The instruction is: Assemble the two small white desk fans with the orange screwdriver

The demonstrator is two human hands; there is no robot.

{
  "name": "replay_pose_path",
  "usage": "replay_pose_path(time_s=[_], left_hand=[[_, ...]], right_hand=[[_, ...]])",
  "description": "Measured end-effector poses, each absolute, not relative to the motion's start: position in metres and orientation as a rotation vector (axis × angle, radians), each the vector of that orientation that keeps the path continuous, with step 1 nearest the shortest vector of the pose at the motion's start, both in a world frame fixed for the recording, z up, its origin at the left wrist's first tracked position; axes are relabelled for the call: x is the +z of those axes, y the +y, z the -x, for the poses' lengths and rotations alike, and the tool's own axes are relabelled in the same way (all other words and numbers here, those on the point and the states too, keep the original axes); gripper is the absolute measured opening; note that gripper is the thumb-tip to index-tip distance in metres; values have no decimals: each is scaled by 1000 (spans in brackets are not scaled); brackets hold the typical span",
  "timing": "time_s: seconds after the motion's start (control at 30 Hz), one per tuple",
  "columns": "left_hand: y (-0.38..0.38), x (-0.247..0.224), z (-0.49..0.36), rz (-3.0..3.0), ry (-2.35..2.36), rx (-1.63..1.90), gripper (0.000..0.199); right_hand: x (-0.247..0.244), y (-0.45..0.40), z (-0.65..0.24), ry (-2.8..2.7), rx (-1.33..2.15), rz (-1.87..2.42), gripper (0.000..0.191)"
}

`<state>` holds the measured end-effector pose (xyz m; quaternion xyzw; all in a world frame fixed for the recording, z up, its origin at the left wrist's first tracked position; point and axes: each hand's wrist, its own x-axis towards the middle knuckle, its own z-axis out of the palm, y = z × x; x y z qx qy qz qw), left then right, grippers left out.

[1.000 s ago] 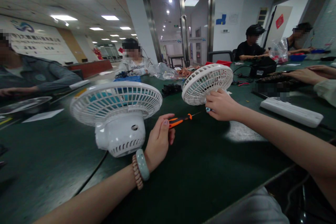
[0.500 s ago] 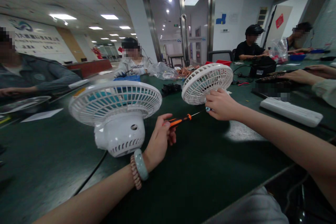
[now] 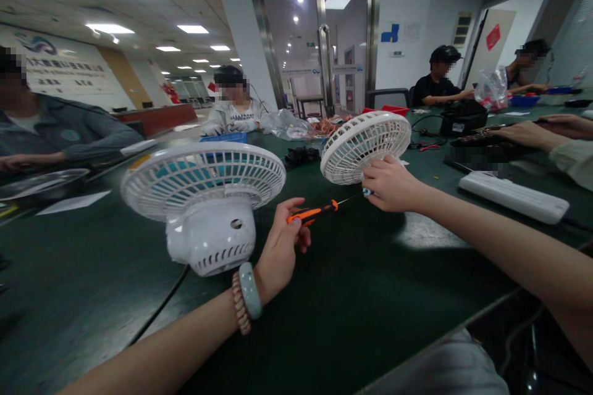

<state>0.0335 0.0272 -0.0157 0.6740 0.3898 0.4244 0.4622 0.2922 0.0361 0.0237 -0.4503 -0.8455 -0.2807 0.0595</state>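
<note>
Currently, left hand [image 3: 280, 244] pinches an orange-and-black-handled metal screwdriver [image 3: 314, 213] in closed fingers, shaft aimed toward right hand [image 3: 390, 185]. Right's curled fingers grip a round white slatted plastic fan grille [image 3: 359, 147], tilted just beyond them.

Two fans [image 3: 212, 222] [image 3: 353, 151], one screwdriver [image 3: 314, 213], two bracelets [image 3: 251, 291] [image 3: 239, 303], one power strip [image 3: 514, 197], one double door [image 3: 301, 43]

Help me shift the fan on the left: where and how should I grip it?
Probably take the fan by its white housing, below the cage, from the near side, fingers around both flanks. The housing is rounded, narrower than the overhanging cage, and its near face is mostly uncovered; the cage's thin bars may flex. Mind the dark cord near its base and the left hand close by.
</note>
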Motion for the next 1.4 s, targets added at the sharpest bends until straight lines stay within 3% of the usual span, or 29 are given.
replay_pose_path(time_s=[0.6, 1.4], left_hand=[[21, -8, -35, -1672, 952, 1041, 32], [27, -13, -33, -1604, 947, 973, 40]], right_hand=[[23, 36, -292, -2552, -873, 1360, 25], [23, 36, -293, -2559, -853, 1364, 25]])
